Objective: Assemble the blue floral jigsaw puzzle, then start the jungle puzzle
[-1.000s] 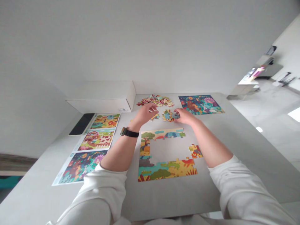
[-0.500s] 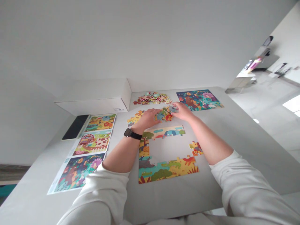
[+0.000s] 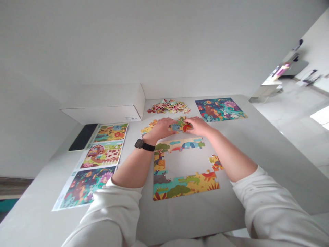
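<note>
A loose pile of animal jigsaw pieces (image 3: 182, 124) lies between my two hands. My left hand (image 3: 162, 128), with a black watch on its wrist, rests over the pile's left part, thumb and fingers apart. At the right edge, my right hand (image 3: 197, 125) curls its fingertips round a red-orange puzzle piece (image 3: 187, 127). Nearer me lies a partly joined jigsaw (image 3: 185, 188), its frame around a bare middle. A small joined section (image 3: 216, 162) sits apart at its right side, beside my right forearm.
Behind is another heap of puzzle pieces (image 3: 169, 106). A dark forest-animal puzzle (image 3: 221, 109) lies at the back right. On the left are a white box (image 3: 102, 115), a black phone (image 3: 83, 137) and a sheet of reference pictures (image 3: 100, 156). A wall bounds the table's back.
My right hand has moved slightly left and down to the pile; the grey-blue puzzle piece it held up no longer shows in its fingers. My left hand has stayed over the pile.
</note>
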Demonstrator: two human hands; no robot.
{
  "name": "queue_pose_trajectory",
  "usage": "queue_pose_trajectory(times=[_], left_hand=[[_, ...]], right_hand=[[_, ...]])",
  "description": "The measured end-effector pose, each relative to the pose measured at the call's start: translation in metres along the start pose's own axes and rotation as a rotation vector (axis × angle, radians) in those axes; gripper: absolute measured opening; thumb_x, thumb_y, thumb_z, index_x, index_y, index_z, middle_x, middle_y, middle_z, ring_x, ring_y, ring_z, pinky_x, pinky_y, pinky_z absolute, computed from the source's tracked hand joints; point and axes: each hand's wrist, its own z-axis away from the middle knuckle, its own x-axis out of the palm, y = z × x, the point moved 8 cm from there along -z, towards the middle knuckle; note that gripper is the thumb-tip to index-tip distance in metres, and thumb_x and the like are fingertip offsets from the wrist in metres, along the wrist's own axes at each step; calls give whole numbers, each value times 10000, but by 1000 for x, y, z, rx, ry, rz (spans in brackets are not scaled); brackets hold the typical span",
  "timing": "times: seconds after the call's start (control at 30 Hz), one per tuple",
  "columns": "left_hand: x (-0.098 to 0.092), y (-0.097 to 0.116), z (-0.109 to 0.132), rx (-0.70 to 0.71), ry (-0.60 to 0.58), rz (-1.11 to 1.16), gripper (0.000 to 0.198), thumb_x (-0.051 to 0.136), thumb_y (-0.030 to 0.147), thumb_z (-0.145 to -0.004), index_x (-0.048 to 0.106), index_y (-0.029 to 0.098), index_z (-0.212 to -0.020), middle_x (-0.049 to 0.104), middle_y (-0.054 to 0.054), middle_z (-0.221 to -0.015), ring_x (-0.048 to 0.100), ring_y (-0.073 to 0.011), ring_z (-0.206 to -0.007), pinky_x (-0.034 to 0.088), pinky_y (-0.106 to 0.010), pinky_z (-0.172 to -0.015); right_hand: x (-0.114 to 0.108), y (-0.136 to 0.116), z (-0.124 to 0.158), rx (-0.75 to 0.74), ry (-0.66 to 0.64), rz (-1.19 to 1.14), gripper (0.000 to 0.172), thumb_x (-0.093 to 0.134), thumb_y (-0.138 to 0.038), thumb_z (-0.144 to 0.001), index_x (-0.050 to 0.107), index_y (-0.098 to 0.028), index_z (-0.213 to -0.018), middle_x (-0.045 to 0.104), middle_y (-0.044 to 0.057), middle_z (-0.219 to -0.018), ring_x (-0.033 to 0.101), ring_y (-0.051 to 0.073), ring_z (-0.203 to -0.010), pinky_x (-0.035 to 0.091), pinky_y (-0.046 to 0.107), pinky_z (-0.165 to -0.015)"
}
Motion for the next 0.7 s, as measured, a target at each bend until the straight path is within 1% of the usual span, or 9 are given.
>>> queue_pose_trajectory(times=[0.07, 0.2, 0.27, 0.33, 0.43, 0.5, 0.57, 0.63, 0.7], left_hand=[[3, -2, 0, -13, -25, 0, 475, 762, 365, -907, 719, 307, -1377, 741, -65, -1415, 643, -306, -1357, 456, -448, -1207], [4, -1, 0, -8, -43, -8, 496, 767, 373, -895, 712, 313, -1385, 748, -70, -1370, 658, -315, -1316, 477, -455, -1170], [2, 1, 0, -12, -43, -34, 517, 772, 357, -890, 704, 292, -1398, 738, -86, -1348, 659, -319, -1295, 493, -457, -1146], [-2, -1, 1, -47, -33, -74, 536, 780, 343, -882, 698, 277, -1408, 720, -103, -1333, 654, -327, -1284, 504, -464, -1130], [-7, -13, 4, -137, -10, -140, 520, 782, 345, -882, 712, 268, -1392, 686, -127, -1319, 655, -353, -1261, 515, -502, -1116], [-9, -21, 6, -189, 17, -172, 485, 768, 348, -893, 727, 257, -1368, 661, -146, -1338, 650, -371, -1262, 517, -531, -1114], [-9, -25, 5, -201, 63, -169, 463, 743, 355, -918, 723, 246, -1367, 640, -156, -1396, 632, -376, -1301, 508, -542, -1139], [-5, -21, 3, -162, 114, -137, 480, 712, 363, -949, 689, 237, -1412, 625, -151, -1480, 602, -366, -1368, 484, -534, -1187], [3, -11, -1, -98, 136, -106, 513, 678, 350, -976, 642, 228, -1473, 615, -140, -1551, 567, -348, -1437, 448, -516, -1238]], right_hand=[[2, -3, 1, -3, -25, 21, 605, 877, -288, -853, 701, -233, -1429, 747, 120, -1429, 664, 350, -1327, 485, 475, -1174], [1, -4, 2, -13, -8, 29, 611, 859, -280, -861, 689, -260, -1447, 744, 98, -1439, 666, 339, -1324, 486, 467, -1172], [-4, -2, 2, -9, 29, 15, 596, 825, -254, -880, 681, -246, -1459, 745, 104, -1427, 668, 327, -1316, 485, 459, -1175], [-10, 5, 3, 29, 84, -5, 556, 771, -215, -912, 679, -224, -1460, 757, 114, -1382, 678, 313, -1293, 491, 448, -1166], [-15, 17, 4, 102, 140, -37, 479, 725, -209, -953, 695, -204, -1431, 771, 127, -1305, 698, 300, -1243, 519, 434, -1122], [-13, 17, 4, 78, 128, -48, 471, 767, -267, -948, 708, -218, -1413, 762, 128, -1327, 697, 304, -1250, 525, 440, -1115], [-6, 10, 2, 2, 80, -37, 531, 846, -346, -898, 718, -244, -1404, 748, 121, -1377, 687, 320, -1278, 524, 456, -1122], [0, 2, 2, -55, 32, -11, 598, 907, -396, -836, 732, -255, -1390, 748, 120, -1387, 686, 341, -1286, 529, 469, -1114], [2, -2, 2, -73, 15, 12, 628, 928, -409, -810, 739, -251, -1388, 761, 124, -1368, 697, 352, -1272, 536, 474, -1101]])
